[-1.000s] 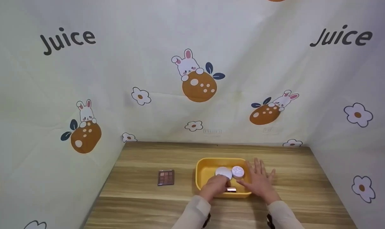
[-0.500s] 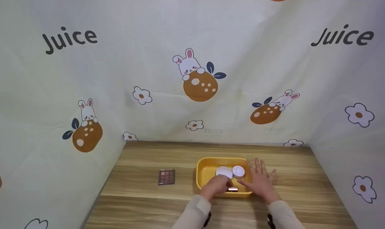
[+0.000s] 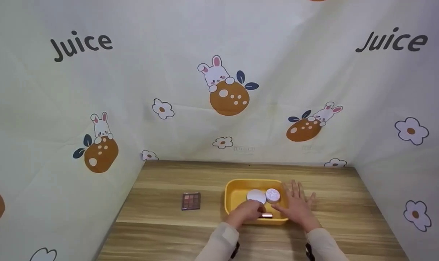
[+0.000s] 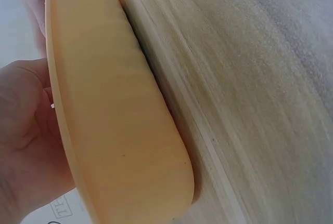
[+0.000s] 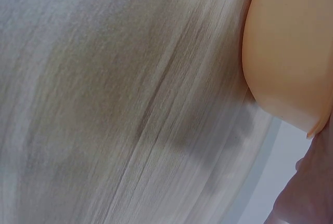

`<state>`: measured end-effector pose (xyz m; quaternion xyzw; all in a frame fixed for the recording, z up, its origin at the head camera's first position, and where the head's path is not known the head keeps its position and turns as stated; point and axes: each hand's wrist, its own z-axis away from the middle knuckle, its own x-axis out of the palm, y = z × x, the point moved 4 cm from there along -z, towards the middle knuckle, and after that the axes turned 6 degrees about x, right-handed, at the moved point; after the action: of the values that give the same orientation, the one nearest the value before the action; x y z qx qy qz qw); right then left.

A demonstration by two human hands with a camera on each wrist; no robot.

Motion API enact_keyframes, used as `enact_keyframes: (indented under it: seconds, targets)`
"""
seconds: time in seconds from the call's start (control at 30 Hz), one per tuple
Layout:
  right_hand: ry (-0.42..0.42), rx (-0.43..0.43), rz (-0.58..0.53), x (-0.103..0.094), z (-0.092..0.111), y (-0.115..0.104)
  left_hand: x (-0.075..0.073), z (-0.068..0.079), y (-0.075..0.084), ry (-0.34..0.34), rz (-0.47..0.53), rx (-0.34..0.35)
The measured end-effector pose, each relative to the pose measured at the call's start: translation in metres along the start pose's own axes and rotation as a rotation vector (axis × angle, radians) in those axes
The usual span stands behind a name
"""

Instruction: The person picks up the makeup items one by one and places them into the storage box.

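Note:
A yellow tray (image 3: 236, 194) stands on the wooden table in the head view. My left hand (image 3: 245, 212) reaches over its near side with curled fingers, holding a small shiny tube, like a lipstick (image 3: 267, 215), whose pinkish metallic end sticks out to the right. Just beyond those fingers lies a white round compact (image 3: 255, 195), partly covered by the hand. A smaller round jar (image 3: 273, 195) with a patterned pale lid sits beside it. Fingers spread, my right hand (image 3: 297, 207) rests over the tray's right rim. In the left wrist view, the tray wall (image 4: 114, 99) hides the left fingertips.
Left of the tray, an eyeshadow palette (image 3: 191, 201) lies on the wooden table (image 3: 161, 232). A printed cloth (image 3: 183, 130) with rabbits and oranges hangs at the back and both sides.
The whole head view shifts slightly. A little more of the tube shows beside my left fingers. Both hands stay in about the same place at the tray.

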<state>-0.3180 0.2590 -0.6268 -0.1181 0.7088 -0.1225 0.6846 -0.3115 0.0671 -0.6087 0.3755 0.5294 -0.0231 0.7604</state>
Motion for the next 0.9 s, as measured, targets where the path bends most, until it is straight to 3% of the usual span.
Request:
enact_keyframes:
  seconds: [0.27, 0.67, 0.9]
  targets:
    - [0.010, -0.013, 0.004, -0.001, 0.001, -0.001, -0.009, 0.003, 0.000, 0.038, 0.004, 0.069]
    - [-0.005, -0.009, -0.026, 0.001, 0.001, 0.001, -0.028, 0.012, -0.005, 0.071, 0.134, -0.006]
    - [-0.010, -0.004, -0.030, 0.001, 0.000, 0.000, -0.042, 0.012, -0.011, 0.125, 0.087, -0.005]
